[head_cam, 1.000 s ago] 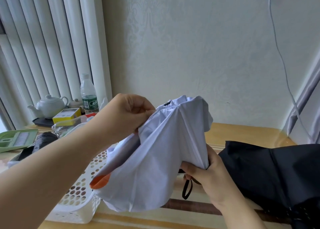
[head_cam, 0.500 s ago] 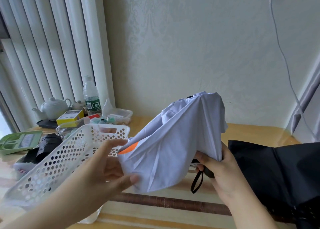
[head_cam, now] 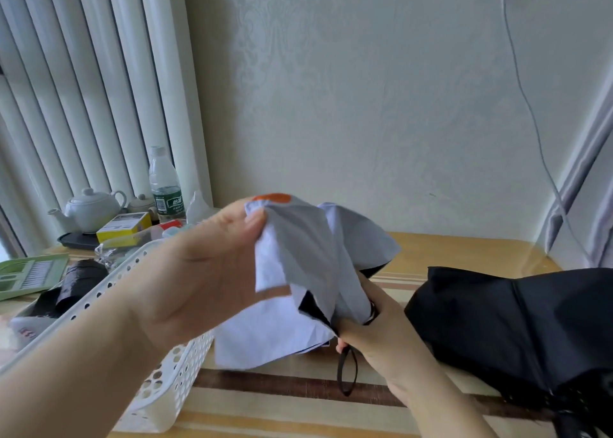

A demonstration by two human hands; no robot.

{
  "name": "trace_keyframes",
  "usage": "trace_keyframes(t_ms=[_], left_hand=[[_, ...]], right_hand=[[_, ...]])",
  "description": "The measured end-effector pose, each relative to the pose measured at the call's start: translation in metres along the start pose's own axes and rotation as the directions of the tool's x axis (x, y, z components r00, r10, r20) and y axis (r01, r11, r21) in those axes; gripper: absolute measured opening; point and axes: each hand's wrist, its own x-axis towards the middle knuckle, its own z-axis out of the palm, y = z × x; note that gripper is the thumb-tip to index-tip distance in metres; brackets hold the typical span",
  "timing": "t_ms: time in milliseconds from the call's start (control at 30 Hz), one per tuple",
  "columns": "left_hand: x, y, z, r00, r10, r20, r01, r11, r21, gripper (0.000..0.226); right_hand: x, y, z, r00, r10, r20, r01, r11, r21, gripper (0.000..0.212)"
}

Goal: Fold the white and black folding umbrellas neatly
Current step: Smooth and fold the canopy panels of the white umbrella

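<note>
I am pinching a corner of the white umbrella (head_cam: pixel 308 271) between my left hand's (head_cam: pixel 205 265) thumb and fingers, lifting that flap of canopy up beside an orange patch (head_cam: pixel 272 197) on the cloth. My right hand (head_cam: pixel 374 334) is gripping the bunched lower part of the same umbrella, fingers curled round it, with a black strap loop (head_cam: pixel 346 374) hanging below my fist. The white umbrella is hovering just above the striped table (head_cam: pixel 298 404), in front of me. The black umbrella (head_cam: pixel 514 331) is lying loose on the table to my right, near my right wrist. A white perforated basket (head_cam: pixel 159 381) is sitting on the table under my left forearm, and behind it a teapot (head_cam: pixel 89 208) and a bottle (head_cam: pixel 164 185) are standing by the blinds
</note>
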Motion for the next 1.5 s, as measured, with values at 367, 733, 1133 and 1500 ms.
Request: trace_keyframes(t_ms=[367, 733, 1133, 1500], left_hand=[[0.049, -0.017, 0.024, 0.985, 0.03, -0.169, -0.004, 0.989, 0.148, 0.012], [0.017, -0.044, -0.039, 0.862, 0.136, 0.489, -0.309, -0.623, 0.718, 0.036], [0.042, -0.028, -0.037, 0.959, -0.092, 0.267, -0.251, -0.71, 0.658, 0.064], [0.056, -0.016, -0.044, 0.967, 0.098, 0.236, -0.118, -0.647, 0.754, 0.046]], right_hand=[[-0.005, 0.001, 0.006, 0.994, -0.105, -0.002, 0.103, 0.982, -0.158, 0.027], [-0.005, -0.01, -0.001, 0.998, -0.04, 0.057, 0.032, 0.991, 0.127, 0.041], [-0.017, -0.027, 0.011, 0.993, -0.102, 0.059, 0.117, 0.926, -0.359, 0.035], [-0.011, -0.009, 0.012, 0.981, -0.196, -0.001, 0.18, 0.907, -0.38, 0.062]])
